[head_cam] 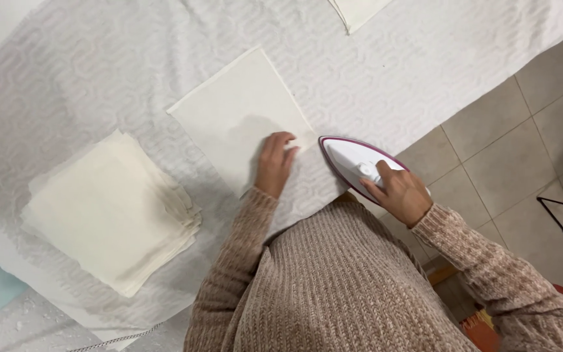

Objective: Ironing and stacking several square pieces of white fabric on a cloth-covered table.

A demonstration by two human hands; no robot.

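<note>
The left hand (275, 163) lies flat, fingers together, pinning the cloth (239, 114) on the counter (425, 58). The right hand (395, 192), fingers wrapped, grips the iron (353, 160) just beside the cloth's edge.

Left hand (275, 163) flat on cream cloth square (239, 114); right hand (399, 192) grips white-purple iron (353, 163) beside it; stack of folded cloths (109, 212) left on the ironing board (425, 52).

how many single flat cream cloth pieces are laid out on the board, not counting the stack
2: one flat cream cloth rectangle under the left hand, one partly cut-off cream cloth piece at the top edge. More may lie out of frame.
</note>
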